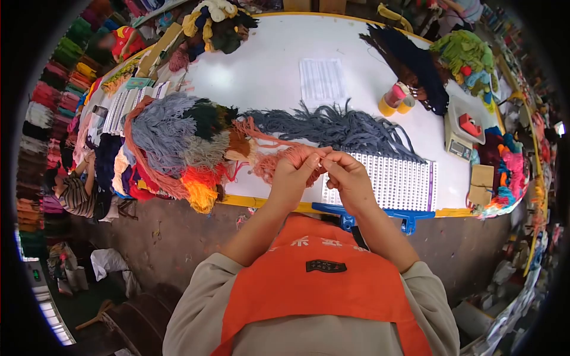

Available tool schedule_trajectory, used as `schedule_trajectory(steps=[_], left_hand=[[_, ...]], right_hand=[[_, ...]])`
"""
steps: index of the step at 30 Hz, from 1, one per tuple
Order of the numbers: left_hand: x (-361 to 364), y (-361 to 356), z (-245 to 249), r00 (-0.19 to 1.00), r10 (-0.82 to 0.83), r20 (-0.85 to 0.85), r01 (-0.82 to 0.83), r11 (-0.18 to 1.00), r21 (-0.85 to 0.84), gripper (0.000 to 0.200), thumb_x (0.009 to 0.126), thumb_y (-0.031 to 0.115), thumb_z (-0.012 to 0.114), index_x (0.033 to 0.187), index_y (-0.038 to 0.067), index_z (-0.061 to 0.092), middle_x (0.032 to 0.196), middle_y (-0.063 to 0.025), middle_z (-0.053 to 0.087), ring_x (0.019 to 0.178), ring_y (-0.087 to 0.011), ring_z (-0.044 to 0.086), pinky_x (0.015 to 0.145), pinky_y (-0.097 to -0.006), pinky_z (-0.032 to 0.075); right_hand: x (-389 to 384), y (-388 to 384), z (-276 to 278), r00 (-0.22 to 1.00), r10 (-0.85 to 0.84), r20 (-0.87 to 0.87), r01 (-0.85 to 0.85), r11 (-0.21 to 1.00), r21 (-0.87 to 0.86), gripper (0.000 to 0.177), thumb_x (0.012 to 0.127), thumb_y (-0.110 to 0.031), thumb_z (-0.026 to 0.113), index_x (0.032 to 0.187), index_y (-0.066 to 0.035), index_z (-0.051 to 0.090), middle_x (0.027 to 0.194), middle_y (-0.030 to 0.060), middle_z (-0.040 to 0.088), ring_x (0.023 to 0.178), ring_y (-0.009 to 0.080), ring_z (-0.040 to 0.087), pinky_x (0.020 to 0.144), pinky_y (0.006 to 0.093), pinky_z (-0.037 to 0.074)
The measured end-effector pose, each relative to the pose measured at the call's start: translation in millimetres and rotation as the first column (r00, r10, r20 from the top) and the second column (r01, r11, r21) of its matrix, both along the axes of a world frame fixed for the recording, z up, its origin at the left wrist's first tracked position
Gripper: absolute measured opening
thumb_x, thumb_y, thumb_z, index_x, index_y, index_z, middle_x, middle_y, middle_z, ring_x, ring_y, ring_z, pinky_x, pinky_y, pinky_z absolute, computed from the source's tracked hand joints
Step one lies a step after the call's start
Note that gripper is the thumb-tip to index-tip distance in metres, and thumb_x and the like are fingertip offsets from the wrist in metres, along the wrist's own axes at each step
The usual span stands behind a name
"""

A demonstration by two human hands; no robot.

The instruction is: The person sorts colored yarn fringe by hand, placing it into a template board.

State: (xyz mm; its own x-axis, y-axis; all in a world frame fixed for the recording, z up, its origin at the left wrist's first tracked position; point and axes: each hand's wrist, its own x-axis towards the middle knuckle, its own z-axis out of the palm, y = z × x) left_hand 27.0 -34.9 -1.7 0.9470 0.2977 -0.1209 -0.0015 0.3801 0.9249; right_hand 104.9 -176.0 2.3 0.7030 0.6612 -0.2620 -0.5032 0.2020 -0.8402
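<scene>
My left hand point(294, 177) is closed on a bunch of pink yarn point(270, 166), whose strands trail left toward the heap. My right hand point(349, 180) pinches close against it, fingertips meeting the left ones at the end of the yarn; the exact strand between them is too small to make out. Just below and right of my hands lies a white card with rows of round holes point(392, 181), with a blue clip-like holder point(389, 212) along its near edge. Behind my hands stretches a long bundle of grey-blue yarn point(332, 127).
A big heap of mixed yarn point(163, 130) stands to the left. Farther back are a printed sheet point(322, 80), dark navy yarn point(415, 71) and thread cones point(395, 98). A scale with a tray point(460, 139) stands right. Another person point(77, 190) works at the left.
</scene>
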Motion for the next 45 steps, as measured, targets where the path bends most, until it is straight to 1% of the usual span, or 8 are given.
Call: schedule_trajectory(steps=[2, 4, 8, 10, 37, 43, 44, 45], left_hand=[[-1.9, 0.9, 1.2, 1.000, 0.004, 0.030, -0.002, 0.998, -0.059, 0.029, 0.101, 0.023, 0.053, 0.105, -0.004, 0.064, 0.119, -0.0188, 0.063, 0.105, -0.0193, 0.062, 0.090, -0.0310, 0.052], [-2.6, 0.9, 2.5, 0.993, 0.038, 0.116, -0.002, 0.955, -0.297, 0.028, 0.100, 0.023, 0.054, 0.105, -0.003, 0.064, 0.120, -0.0200, 0.063, 0.106, -0.0203, 0.062, 0.091, -0.0316, 0.051], [-2.2, -0.4, 3.8, 0.985, 0.046, 0.169, 0.010, 0.947, -0.320, 0.030, 0.099, 0.026, 0.056, 0.107, -0.001, 0.065, 0.121, -0.0167, 0.063, 0.096, -0.0173, 0.064, 0.080, -0.0305, 0.052], [-2.5, 0.1, 6.2, 0.986, 0.025, 0.164, 0.038, 0.929, -0.368, 0.024, 0.099, 0.019, 0.056, 0.106, -0.003, 0.065, 0.120, -0.0192, 0.063, 0.106, -0.0202, 0.063, 0.095, -0.0331, 0.048], [4.6, -14.5, 2.7, 0.987, 0.016, 0.161, 0.056, 0.898, -0.437, 0.020, 0.097, 0.013, 0.058, 0.106, -0.001, 0.067, 0.123, -0.0172, 0.062, 0.108, -0.0201, 0.061, 0.094, -0.0347, 0.049], [4.3, -20.3, 4.3, 0.994, -0.004, 0.108, 0.043, 0.931, -0.362, 0.024, 0.099, 0.018, 0.055, 0.106, -0.001, 0.067, 0.121, -0.0155, 0.063, 0.108, -0.0189, 0.061, 0.093, -0.0338, 0.050], [5.3, -20.7, 4.4, 0.994, -0.004, 0.105, 0.042, 0.931, -0.363, 0.024, 0.099, 0.018, 0.055, 0.106, -0.001, 0.067, 0.121, -0.0155, 0.063, 0.108, -0.0189, 0.061, 0.093, -0.0338, 0.050], [6.8, -19.9, 4.6, 0.996, 0.027, 0.081, 0.003, 0.936, -0.351, 0.024, 0.100, 0.020, 0.054, 0.104, 0.000, 0.066, 0.119, -0.0153, 0.065, 0.103, -0.0184, 0.063, 0.090, -0.0340, 0.051]], right_hand=[[-1.5, -0.3, 1.6, 0.998, 0.014, -0.066, -0.011, 0.999, 0.049, 0.009, 0.093, -0.013, 0.063, 0.096, -0.005, 0.066, 0.088, -0.0006, 0.064, 0.060, 0.0033, 0.048, 0.054, 0.0202, 0.042], [-3.4, -0.1, 8.4, 0.998, -0.013, -0.062, 0.018, 0.996, 0.082, 0.009, 0.095, -0.014, 0.061, 0.098, -0.005, 0.062, 0.082, -0.0006, 0.061, 0.056, 0.0032, 0.045, 0.053, 0.0202, 0.041], [-5.7, -0.1, 7.3, 1.000, -0.011, 0.010, 0.011, 0.998, 0.062, 0.008, 0.095, -0.013, 0.060, 0.098, -0.006, 0.061, 0.080, -0.0002, 0.060, 0.056, 0.0035, 0.045, 0.054, 0.0207, 0.041], [-6.0, -0.6, 7.1, 0.999, -0.010, 0.050, 0.007, 0.998, 0.059, 0.009, 0.095, -0.013, 0.061, 0.098, -0.005, 0.061, 0.080, -0.0002, 0.060, 0.057, 0.0038, 0.045, 0.055, 0.0209, 0.042], [-1.9, -11.9, 7.0, 0.991, -0.001, 0.135, 0.002, 1.000, -0.010, 0.013, 0.091, -0.011, 0.065, 0.103, -0.005, 0.062, 0.088, -0.0001, 0.063, 0.070, 0.0042, 0.053, 0.056, 0.0202, 0.044], [-2.1, -9.9, 6.4, 0.970, 0.016, 0.241, 0.003, 0.997, -0.079, 0.009, 0.094, -0.013, 0.063, 0.100, -0.007, 0.061, 0.082, -0.0019, 0.061, 0.061, 0.0031, 0.049, 0.052, 0.0197, 0.043], [-0.9, -11.7, 7.9, 0.971, 0.017, 0.237, 0.002, 0.997, -0.080, 0.009, 0.094, -0.013, 0.063, 0.100, -0.007, 0.061, 0.082, -0.0019, 0.061, 0.061, 0.0031, 0.049, 0.052, 0.0197, 0.043], [0.5, -14.1, 14.5, 0.998, 0.030, 0.056, -0.030, 1.000, 0.003, 0.009, 0.095, -0.015, 0.061, 0.100, -0.007, 0.060, 0.082, -0.0017, 0.061, 0.059, 0.0035, 0.046, 0.053, 0.0205, 0.043]])
